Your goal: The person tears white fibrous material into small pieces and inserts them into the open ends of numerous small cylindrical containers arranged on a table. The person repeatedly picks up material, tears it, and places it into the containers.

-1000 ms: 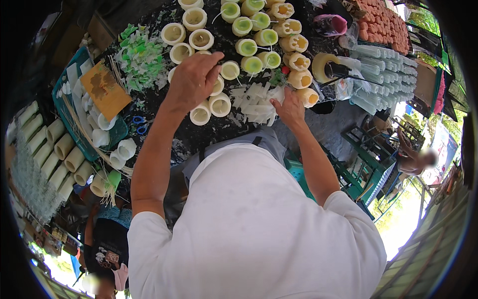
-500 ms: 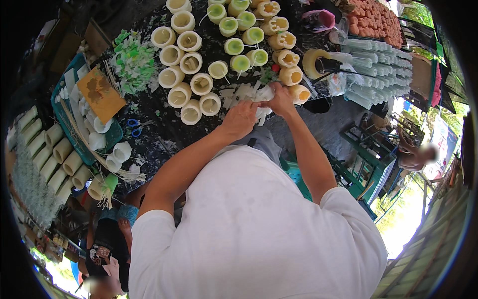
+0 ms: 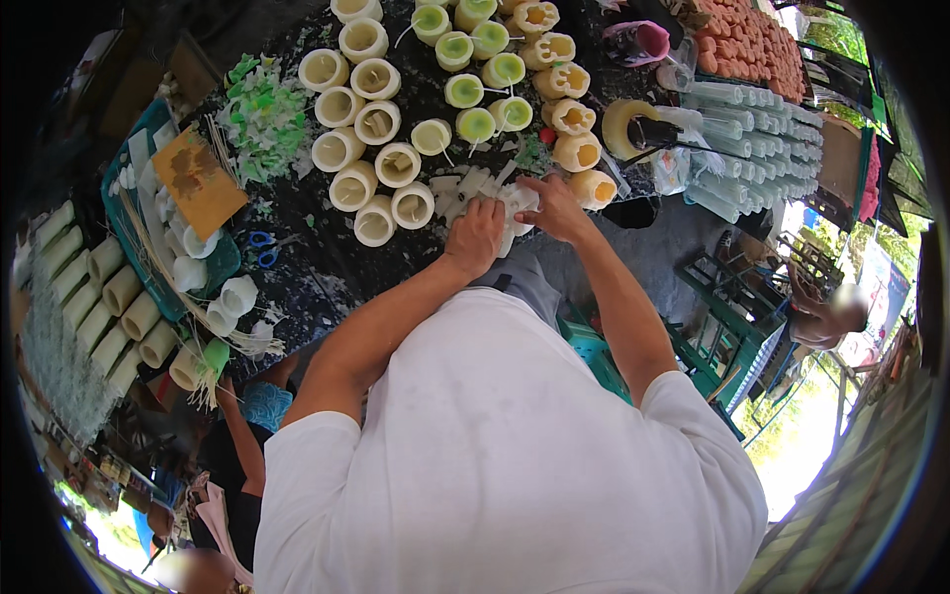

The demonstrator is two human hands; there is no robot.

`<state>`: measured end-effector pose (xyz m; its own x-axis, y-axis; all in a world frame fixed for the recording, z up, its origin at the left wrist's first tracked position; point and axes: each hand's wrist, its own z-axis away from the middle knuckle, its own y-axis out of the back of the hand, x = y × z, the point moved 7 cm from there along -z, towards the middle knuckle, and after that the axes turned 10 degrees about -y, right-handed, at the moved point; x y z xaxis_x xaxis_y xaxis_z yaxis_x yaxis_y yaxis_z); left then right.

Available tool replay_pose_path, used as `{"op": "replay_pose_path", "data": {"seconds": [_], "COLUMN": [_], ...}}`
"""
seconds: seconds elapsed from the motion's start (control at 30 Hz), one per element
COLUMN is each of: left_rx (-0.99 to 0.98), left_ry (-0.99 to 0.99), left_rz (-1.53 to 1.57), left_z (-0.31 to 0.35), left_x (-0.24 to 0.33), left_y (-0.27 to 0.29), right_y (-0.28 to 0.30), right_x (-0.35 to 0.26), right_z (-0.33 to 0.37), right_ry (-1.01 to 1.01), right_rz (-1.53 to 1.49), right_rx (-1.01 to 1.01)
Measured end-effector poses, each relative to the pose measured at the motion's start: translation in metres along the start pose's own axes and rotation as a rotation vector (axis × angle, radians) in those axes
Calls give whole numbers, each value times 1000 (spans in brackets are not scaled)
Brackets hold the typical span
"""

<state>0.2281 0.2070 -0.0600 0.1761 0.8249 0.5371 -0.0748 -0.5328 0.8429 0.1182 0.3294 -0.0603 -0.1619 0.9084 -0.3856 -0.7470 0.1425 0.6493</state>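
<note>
At the table's near edge, both of my hands are over a heap of white wax pieces (image 3: 457,190). My left hand (image 3: 476,238) is closed, its fingers together and bent down on the white wax; what lies under the fingertips is partly hidden. My right hand (image 3: 558,210) has forefinger and thumb on either side of a white wax piece (image 3: 517,202), beside the left fingers. Hollow cream candles (image 3: 413,205) stand just left and beyond. Green-filled candles (image 3: 475,125) with white wicks are farther off, and orange-filled candles (image 3: 593,189) stand right beside my right hand.
On the left lie a mound of green and white scraps (image 3: 262,119), blue scissors (image 3: 263,249) and a teal tray (image 3: 223,262). Stacked clear tubes (image 3: 752,144) and reddish blocks (image 3: 747,45) are at the right. One person sits lower left, another farther right.
My right hand's forefinger and thumb have spread wider around the white wax. My left hand has turned, fingers now pointing away from me onto the heap. The person at lower left has moved.
</note>
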Motion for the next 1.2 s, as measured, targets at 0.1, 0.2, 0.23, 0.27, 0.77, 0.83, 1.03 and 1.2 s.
{"op": "replay_pose_path", "data": {"seconds": [0.1, 0.2, 0.23, 0.27, 0.77, 0.83, 1.03, 1.2], "left_rx": [2, -10, -29, -47, 393, 446, 385, 411], "left_ry": [12, 17, 12, 6, 36, 85, -64, -60], "left_rz": [-7, -10, -20, -29, 649, 609, 523, 345], "left_z": [0, -2, -4, -6, -23, -19, 2, 13], "left_x": [-2, -3, -5, -5, -11, -23, -51, -82], "left_y": [1, 1, 4, 7, 123, 147, 202, 214], "right_y": [9, 6, 0, -7, 35, 40, 45, 54], "right_x": [-7, -6, -1, 6, -80, -107, -170, -201], "right_z": [4, 3, 4, 6, 38, 33, 27, 12], "right_ry": [-74, -1, 16, 33, 39, 38, -52, 89], "right_rz": [-63, -6, 12, 30, -1350, -1202, -865, -975], "right_rx": [-123, -19, -7, 6, -273, -240, -424, -365]}}
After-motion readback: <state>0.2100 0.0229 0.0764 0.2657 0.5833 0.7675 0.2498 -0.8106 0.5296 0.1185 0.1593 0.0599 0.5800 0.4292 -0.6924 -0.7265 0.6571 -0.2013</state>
